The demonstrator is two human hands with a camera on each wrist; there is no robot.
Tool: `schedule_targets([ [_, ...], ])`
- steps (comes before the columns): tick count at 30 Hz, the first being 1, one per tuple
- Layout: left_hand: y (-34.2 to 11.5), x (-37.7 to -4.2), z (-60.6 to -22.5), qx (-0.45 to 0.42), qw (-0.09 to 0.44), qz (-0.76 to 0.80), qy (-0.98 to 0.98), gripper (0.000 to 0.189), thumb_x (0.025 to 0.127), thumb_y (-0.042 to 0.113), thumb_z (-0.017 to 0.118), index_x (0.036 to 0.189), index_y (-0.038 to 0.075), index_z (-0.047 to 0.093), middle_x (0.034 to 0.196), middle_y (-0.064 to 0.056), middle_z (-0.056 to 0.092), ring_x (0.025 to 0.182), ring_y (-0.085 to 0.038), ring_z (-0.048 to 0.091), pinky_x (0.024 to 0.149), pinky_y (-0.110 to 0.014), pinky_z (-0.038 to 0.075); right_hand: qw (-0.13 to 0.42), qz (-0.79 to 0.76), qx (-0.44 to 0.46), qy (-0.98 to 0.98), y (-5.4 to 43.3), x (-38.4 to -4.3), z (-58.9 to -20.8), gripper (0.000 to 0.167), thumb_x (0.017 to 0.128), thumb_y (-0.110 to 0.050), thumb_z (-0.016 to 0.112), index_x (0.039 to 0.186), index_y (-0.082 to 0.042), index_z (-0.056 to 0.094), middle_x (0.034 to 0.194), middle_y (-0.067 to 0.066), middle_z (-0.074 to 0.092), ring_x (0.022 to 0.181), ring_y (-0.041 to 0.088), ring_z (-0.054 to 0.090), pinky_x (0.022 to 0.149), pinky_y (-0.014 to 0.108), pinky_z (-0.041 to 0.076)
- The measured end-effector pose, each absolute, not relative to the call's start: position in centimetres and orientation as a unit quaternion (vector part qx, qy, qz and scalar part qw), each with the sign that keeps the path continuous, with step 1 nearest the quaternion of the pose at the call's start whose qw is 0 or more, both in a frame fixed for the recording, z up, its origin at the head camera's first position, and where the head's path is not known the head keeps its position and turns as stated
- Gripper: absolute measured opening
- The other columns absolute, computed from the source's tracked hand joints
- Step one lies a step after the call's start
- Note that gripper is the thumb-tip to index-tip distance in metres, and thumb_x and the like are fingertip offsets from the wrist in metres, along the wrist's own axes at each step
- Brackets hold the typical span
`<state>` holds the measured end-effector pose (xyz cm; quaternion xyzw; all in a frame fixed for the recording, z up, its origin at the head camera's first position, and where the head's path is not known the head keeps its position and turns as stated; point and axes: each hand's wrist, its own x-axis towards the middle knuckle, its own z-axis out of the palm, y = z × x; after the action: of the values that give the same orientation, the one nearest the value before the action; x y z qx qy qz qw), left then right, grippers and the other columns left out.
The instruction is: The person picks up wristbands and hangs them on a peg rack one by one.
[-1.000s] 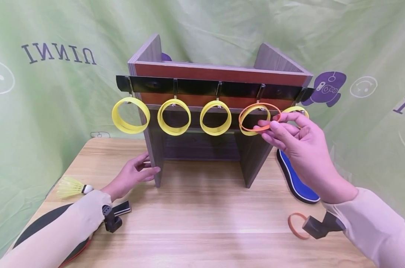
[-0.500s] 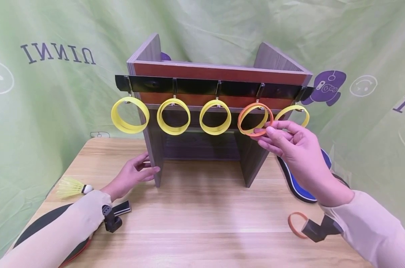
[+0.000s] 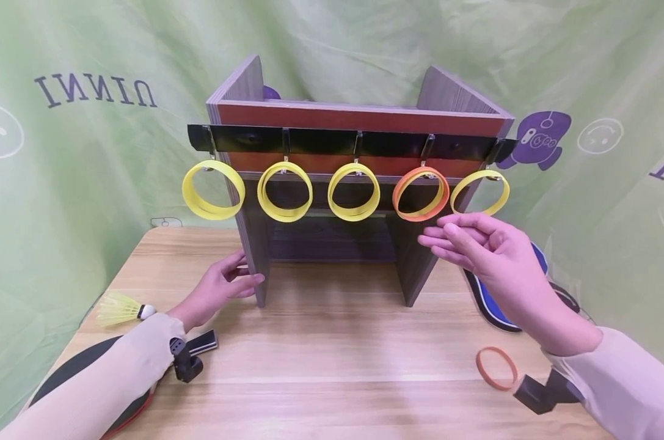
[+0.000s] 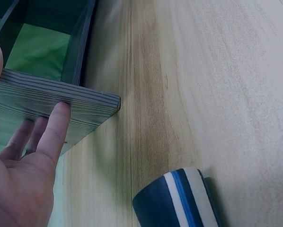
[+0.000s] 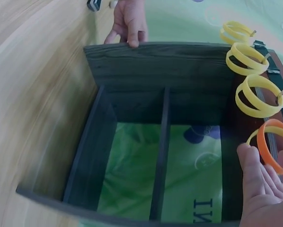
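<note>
A wood-grain shelf (image 3: 416, 263) stands on the table, with a black hook strip (image 3: 321, 139) across its red front rail. Yellow wristbands (image 3: 213, 212) hang from the hooks. On the fourth hook from the left, an orange wristband (image 3: 396, 201) hangs in front of a yellow one. My right hand (image 3: 499, 263) is just below and right of it, fingers nearly straight and holding nothing. My left hand (image 3: 218, 290) grips the lower left side panel, thumb on one face and fingers on the other, as the left wrist view (image 4: 32, 175) confirms.
Another orange wristband (image 3: 479, 365) lies on the table at right, near the right wrist's camera. A blue, black-edged flat object (image 3: 493, 305) is partly behind my right hand. At left lie a yellow shuttlecock (image 3: 120, 310) and a dark paddle (image 3: 73, 363), partly under my left sleeve.
My right hand brought the orange wristband onto the fourth hook, let go of it and moved slightly down and away. The left hand stayed at the side panel.
</note>
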<state>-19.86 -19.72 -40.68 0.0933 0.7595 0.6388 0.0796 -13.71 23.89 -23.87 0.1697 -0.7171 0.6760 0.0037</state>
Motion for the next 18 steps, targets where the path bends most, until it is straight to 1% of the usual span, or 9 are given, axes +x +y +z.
schedule_targets([
  [3, -19.6, -19.8, -40.7, 0.095, 0.077, 0.640, 0.759, 0.074, 0.099, 0.015, 0.073, 0.163, 0.011, 0.036, 0.147, -0.029, 0.053, 0.111, -0.001, 0.065, 0.093, -0.028, 0.065, -0.006, 0.661, 0.187, -0.726, 25.1, -13.5, -24.2, 0.019, 0.106, -0.006, 0.059, 0.121, 0.003, 0.064, 0.113, 0.008, 0.081, 0.104, 0.019, 0.079, 0.092, 0.027, 0.064],
  [6, -19.5, -19.9, -40.6, 0.100, 0.075, 0.640, 0.758, 0.074, 0.099, 0.015, 0.073, 0.163, 0.011, 0.036, 0.147, -0.030, 0.053, 0.111, -0.001, 0.065, 0.093, -0.029, 0.065, -0.022, 0.642, 0.201, -0.740, 26.6, -13.3, -24.7, 0.017, 0.106, -0.001, 0.056, 0.118, 0.002, 0.067, 0.112, 0.009, 0.081, 0.103, 0.019, 0.080, 0.090, 0.028, 0.065],
  [12, -19.4, -20.1, -40.8, 0.099, 0.080, 0.641, 0.757, 0.074, 0.099, 0.015, 0.073, 0.163, 0.010, 0.036, 0.147, -0.030, 0.053, 0.110, -0.002, 0.066, 0.093, -0.029, 0.065, -0.052, 0.562, 0.202, -0.800, 30.3, -13.0, -27.2, 0.018, 0.106, 0.002, 0.054, 0.117, 0.000, 0.068, 0.106, 0.004, 0.082, 0.097, 0.014, 0.079, 0.083, 0.026, 0.067],
  [15, -19.4, -20.1, -40.8, 0.099, 0.079, 0.641, 0.757, 0.074, 0.099, 0.016, 0.073, 0.163, 0.010, 0.036, 0.147, -0.030, 0.052, 0.111, -0.001, 0.065, 0.093, -0.028, 0.065, -0.059, 0.502, 0.184, -0.843, 32.1, -12.6, -28.9, 0.016, 0.106, -0.001, 0.056, 0.117, 0.004, 0.067, 0.104, 0.000, 0.082, 0.094, 0.011, 0.079, 0.080, 0.024, 0.067],
  [18, -19.6, -20.0, -40.9, 0.099, 0.078, 0.640, 0.758, 0.075, 0.099, 0.015, 0.073, 0.164, 0.010, 0.035, 0.147, -0.031, 0.052, 0.111, -0.001, 0.065, 0.093, -0.028, 0.065, -0.072, 0.458, 0.166, -0.870, 33.8, -12.3, -31.0, 0.019, 0.106, -0.003, 0.058, 0.118, 0.009, 0.065, 0.101, -0.005, 0.081, 0.092, 0.007, 0.078, 0.078, 0.023, 0.067],
])
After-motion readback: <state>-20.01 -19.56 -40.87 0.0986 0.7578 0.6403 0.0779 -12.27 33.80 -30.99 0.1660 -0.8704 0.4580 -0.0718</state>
